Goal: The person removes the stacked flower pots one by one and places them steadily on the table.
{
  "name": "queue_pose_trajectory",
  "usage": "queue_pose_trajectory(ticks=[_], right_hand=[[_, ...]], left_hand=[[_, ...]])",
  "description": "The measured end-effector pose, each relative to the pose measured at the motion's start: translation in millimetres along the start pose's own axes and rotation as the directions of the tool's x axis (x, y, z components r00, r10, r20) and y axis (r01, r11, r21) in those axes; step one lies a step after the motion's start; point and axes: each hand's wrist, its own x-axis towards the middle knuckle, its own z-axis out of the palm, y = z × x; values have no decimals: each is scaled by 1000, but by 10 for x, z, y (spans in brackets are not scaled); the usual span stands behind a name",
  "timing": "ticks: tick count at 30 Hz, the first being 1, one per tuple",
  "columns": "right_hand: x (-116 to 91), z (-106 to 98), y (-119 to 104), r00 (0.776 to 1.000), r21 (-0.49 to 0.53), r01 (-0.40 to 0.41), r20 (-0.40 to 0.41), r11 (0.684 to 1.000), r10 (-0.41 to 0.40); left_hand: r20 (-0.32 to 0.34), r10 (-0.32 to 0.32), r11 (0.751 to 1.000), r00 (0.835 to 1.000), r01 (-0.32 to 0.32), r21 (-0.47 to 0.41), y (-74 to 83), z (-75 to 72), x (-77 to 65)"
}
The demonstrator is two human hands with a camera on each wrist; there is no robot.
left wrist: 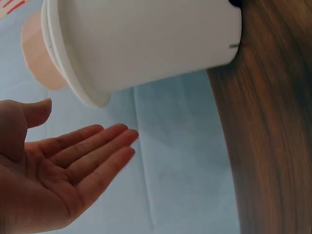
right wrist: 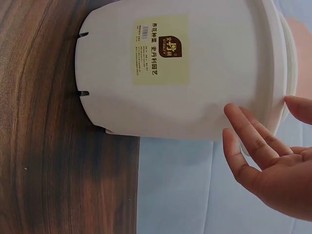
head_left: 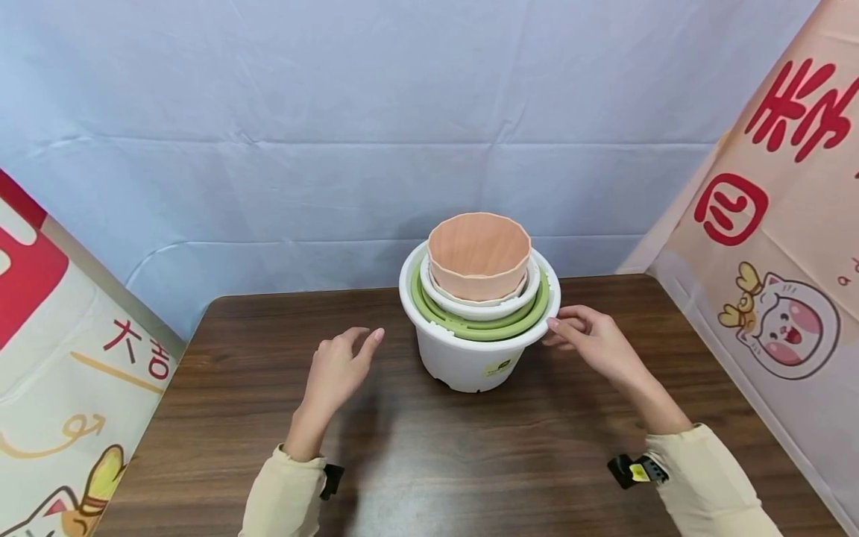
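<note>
Toward the far edge of the table (head_left: 282, 418), about midway between its far corners, stands a large white pot (head_left: 470, 358) upright, its long axis vertical, with three smaller vessels nested inside: a green ring-shaped pot (head_left: 483, 326), a white bowl-like pot (head_left: 470, 306) within that, and a peach faceted pot (head_left: 478, 255) on top, its mouth tipped slightly toward the viewer. That makes four nested pots, one of each colour apart from the two white ones. The right hand (head_left: 593, 343) is the nearer: it lies to the right of the stack, fingers relaxed and spread, fingertips at the white rim and appearing to touch it just under the lip; the right wrist view shows the fingers (right wrist: 243, 131) reaching along the pot's wall near the rim, not curled around it. The left hand (head_left: 338, 369) is to the left of the stack and apart from it, palm turned toward the pot, fingers straight and loosely together, holding nothing; the left wrist view shows a clear gap between its fingertips (left wrist: 119, 141) and the white rim. A yellow label (right wrist: 161, 48) faces the near edge
</note>
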Motion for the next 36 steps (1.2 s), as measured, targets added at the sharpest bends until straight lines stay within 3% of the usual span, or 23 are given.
queue_pose_trajectory(ticks=[8,11,16,27,31,36], right_hand=[[14,21,2,1000,21,9,5,1000,-9],[15,23,7,1000,9,11,0,1000,-11],[19,25,12,1000,-10,13,-4,1000,-13],[27,17,16,1000,-20,11,2,1000,-11],[30,16,23,1000,-18,8,3,1000,-8],[32,12,26,1000,-14,8,2,1000,-8]], left_hand=[[46,-1,971,999,12,-240,76,150,106],[81,-26,926,996,54,-373,104,211,153],[129,-81,820,988,140,-555,167,282,209],[193,-220,678,956,293,-675,285,351,302],[197,-260,625,945,320,-712,295,373,328],[206,-255,580,945,320,-749,293,405,364]])
